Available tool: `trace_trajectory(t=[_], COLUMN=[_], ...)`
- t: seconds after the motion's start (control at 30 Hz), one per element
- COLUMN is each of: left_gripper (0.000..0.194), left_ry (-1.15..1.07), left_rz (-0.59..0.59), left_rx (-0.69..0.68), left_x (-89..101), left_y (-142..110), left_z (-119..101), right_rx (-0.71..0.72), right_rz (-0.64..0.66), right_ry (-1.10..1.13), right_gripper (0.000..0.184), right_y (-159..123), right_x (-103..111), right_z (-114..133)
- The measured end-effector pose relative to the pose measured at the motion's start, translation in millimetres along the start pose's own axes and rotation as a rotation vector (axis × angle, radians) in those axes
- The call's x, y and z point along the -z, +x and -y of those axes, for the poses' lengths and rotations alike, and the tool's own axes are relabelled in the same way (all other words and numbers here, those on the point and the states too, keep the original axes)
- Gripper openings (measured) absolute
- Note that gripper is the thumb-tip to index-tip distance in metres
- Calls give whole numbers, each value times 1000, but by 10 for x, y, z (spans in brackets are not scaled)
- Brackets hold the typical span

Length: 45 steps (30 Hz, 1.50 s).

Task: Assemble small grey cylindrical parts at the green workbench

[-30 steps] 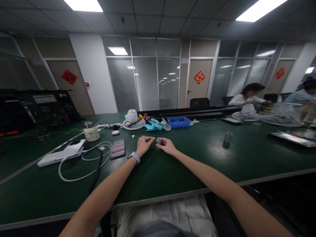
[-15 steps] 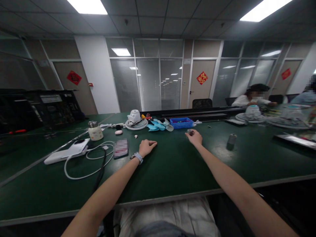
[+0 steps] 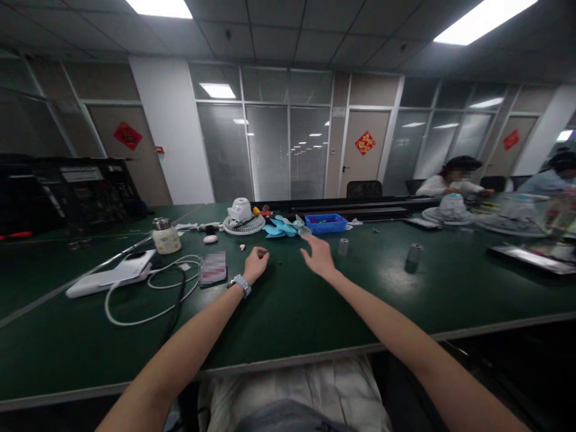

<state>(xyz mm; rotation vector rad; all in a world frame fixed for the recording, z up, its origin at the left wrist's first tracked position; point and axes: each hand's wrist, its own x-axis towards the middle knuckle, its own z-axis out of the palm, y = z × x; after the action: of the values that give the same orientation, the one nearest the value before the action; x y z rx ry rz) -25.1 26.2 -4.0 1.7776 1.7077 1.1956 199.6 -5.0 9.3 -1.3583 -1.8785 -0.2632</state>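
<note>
My left hand [image 3: 256, 264], with a watch [image 3: 241, 285] on its wrist, is low over the green table. Its fingers are loosely curled, with a gap at the thumb, and I see nothing held. A tiny dark piece [image 3: 279, 262], too small to name, lies just right of it. My right hand [image 3: 318, 257] is open, thumb and fingers apart, in front of the light blue fan blades [image 3: 284, 226]. To its right a grey metal cylinder [image 3: 343, 246] stands upright, apart from the hand. A second metal cylinder [image 3: 414, 254] stands farther right.
A white fan part [image 3: 242, 213] and a blue bin [image 3: 326, 224] of small parts are at the back. On the left are a bottle [image 3: 166, 239], a phone-like device [image 3: 114, 273] with cables, and a pinkish card-like item [image 3: 213, 268]. Two people sit at the far right.
My right hand has let go of the metal cylinder, which now stands on the table, and has moved left. My left hand has drawn back slightly and curled its fingers, leaving the tiny piece visible.
</note>
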Motion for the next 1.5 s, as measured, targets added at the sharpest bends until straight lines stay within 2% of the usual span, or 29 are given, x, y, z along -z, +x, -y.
trace_trajectory(t=[0.03, 0.1, 0.17, 0.23, 0.3, 0.4, 0.5, 0.57, 0.6, 0.67, 0.73, 0.83, 0.97, 1.33, 1.5], left_gripper=[27, 25, 24, 24, 24, 25, 26, 26, 26, 26, 27, 27, 28, 29, 29], left_ry=[3, 14, 23, 31, 41, 49, 50, 56, 59, 66, 73, 77, 91, 102, 116], left_rz=[-3, -9, -15, -7, 8, 23, 34, 47, 53, 60, 59, 55, 67, 78, 78], left_rx=[-5, -28, -46, -52, -54, -62, -65, -64, -65, -69, -69, -70, -87, -69, -78], left_x=[-1, -2, -4, -10, -17, -26, -21, -14, -12, -13, -18, -32, -50, -43, -29], left_y=[-6, -20, -29, -28, -17, -1, 2, -1, -1, 0, 5, 18, 37, 45, 24], left_z=[-3, -7, -5, 5, 20, 37, 37, 32, 30, 35, 46, 68, 88, 86, 68], right_rx=[104, 206, 220, 201, 180, 160, 65, -56, -126, -229, -269, -273, -304, -404, -485], right_rz=[124, 308, 392, 400, 379, 282, 13, -163, -212, -253, -239, -198, -170, -235, -182], right_ry=[54, 124, 162, 172, 154, 101, 56, 30, 26, 42, 78, 89, 29, 60, 127], right_gripper=[40, 35, 32, 34, 38, 39, 33, 27, 25, 23, 22, 22, 20, 17, 16], right_y=[-18, -62, -97, -102, -68, 45, 162, 198, 201, 187, 164, 144, 139, 136, 145], right_x=[-96, -281, -405, -433, -358, -90, 258, 453, 523, 597, 595, 519, 442, 407, 388], right_z=[179, 443, 559, 545, 447, 190, -221, -556, -719, -992, -1157, -1220, -1170, -1225, -1301])
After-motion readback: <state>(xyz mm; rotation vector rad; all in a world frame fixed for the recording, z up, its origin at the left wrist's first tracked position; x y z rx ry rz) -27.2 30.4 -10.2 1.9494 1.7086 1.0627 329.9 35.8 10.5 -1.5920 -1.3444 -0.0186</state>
